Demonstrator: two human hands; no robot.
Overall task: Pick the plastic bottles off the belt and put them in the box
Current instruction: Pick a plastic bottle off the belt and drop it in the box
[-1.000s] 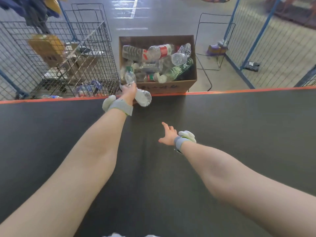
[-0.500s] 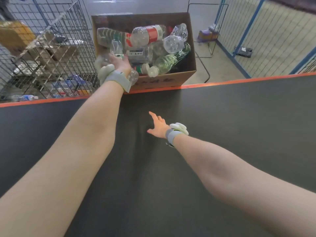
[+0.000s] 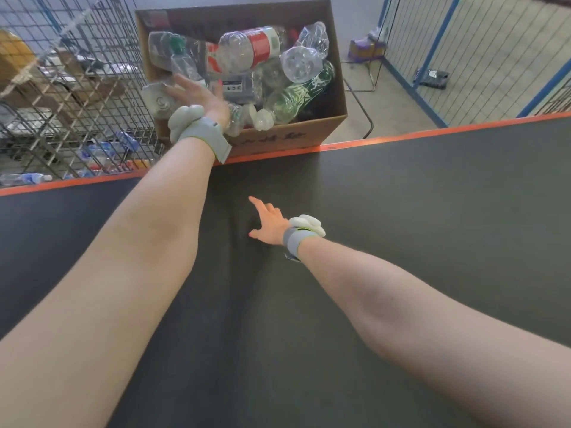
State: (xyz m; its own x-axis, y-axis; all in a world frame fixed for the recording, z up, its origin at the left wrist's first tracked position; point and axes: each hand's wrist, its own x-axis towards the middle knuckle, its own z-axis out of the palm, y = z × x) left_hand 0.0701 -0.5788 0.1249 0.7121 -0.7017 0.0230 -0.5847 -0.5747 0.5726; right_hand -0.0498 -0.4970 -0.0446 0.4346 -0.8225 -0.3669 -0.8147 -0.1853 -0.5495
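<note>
Only the head view here, so one pass. The left hand (image 3: 197,95) is stretched out over the cardboard box (image 3: 278,139), fingers spread wide and gripping nothing that I can see; it hangs just above the pile. The right hand (image 3: 268,224) sits low over the belt (image 3: 401,242), open too, index finger pointing forward, empty.

Progress: the box is pretty much stuffed with plastic bottles (image 3: 247,54), clear ones, one with a red label, and a green bottle (image 3: 296,97) lying along the right side. The stretch of belt in view has no bottles on it, so my guess is this round is done and it's just waiting for more (can't see further up or down the belt though).

Surface is plain dark belt with an orange edge strip (image 3: 401,139) on the far side, box sitting right behind it. Left of the box is a wire cage (image 3: 77,88) full of cardboard and junk. Right side has blue-framed mesh fencing (image 3: 463,57) on a concrete floor.
</note>
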